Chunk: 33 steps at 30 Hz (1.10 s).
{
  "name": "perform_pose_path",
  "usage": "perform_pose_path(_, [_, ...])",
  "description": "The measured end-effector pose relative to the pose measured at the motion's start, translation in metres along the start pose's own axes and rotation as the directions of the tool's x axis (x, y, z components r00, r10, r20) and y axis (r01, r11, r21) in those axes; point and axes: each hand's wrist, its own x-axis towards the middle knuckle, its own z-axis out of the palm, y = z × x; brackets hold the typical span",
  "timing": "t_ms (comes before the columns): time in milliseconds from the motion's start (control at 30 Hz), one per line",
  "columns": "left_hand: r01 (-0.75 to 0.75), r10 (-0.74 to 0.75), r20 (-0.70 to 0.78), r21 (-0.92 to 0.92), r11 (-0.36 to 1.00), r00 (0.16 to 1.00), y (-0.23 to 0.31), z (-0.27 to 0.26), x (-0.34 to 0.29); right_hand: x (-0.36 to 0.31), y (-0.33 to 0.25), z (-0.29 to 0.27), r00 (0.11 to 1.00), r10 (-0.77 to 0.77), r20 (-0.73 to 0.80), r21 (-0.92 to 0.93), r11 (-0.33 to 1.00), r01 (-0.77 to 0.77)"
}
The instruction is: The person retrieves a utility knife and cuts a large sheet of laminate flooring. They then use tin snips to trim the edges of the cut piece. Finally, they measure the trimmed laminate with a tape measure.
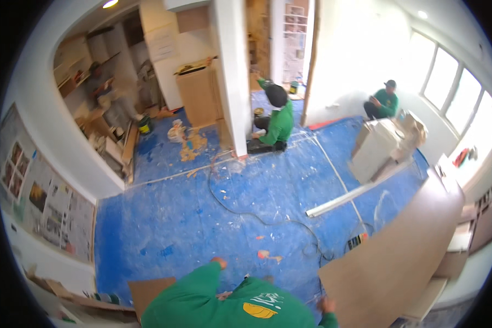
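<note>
Both my arms are in green sleeves at the lower edge, beside my green shirt front. My left hand [220,263] shows small at the end of its raised sleeve, above the blue floor covering [169,229]; its fingers cannot be made out. On the other side, my right hand [327,305] is at the near left edge of a large brown panel [391,254], which slants up to the right. Whether its fingers grip that edge is unclear. A smaller brown board [149,291] lies left of my left sleeve.
A person in green [279,123] crouches by the white pillar [230,71]. Another [388,101] squats behind a whitish box-shaped piece [374,147]; a blurred third person [105,90] is at back left. A dark cord [240,213] and a long white strip [341,201] cross the floor.
</note>
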Motion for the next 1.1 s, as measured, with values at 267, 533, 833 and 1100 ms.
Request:
perform_pose_path(267, [0.071,-0.031,0.224,-0.170,0.983,0.974,-0.051,0.034,-0.114,0.086,-0.176,-0.103,0.861,0.433,0.266,0.499,0.703,-0.507])
perform_pose_path(533, [0.002,0.120,0.345,-0.333,0.943,0.931,0.052,0.023,-0.043,-0.221,-0.121,-0.015,0.383,0.765,0.518,-0.042,0.470,-0.882])
perform_pose_path(833, [0.168,0.124,0.309,-0.762,0.625,0.943,0.164,-0.085,0.098,-0.385,-0.168,-0.018,0.073,0.854,0.515,-0.060,0.121,-0.991])
perform_pose_path(1100, [0.339,0.392,0.675,-0.687,0.643,0.625,0.216,-0.060,0.123,-0.347,-0.244,0.062,0.206,0.961,0.183,0.308,0.143,-0.941])
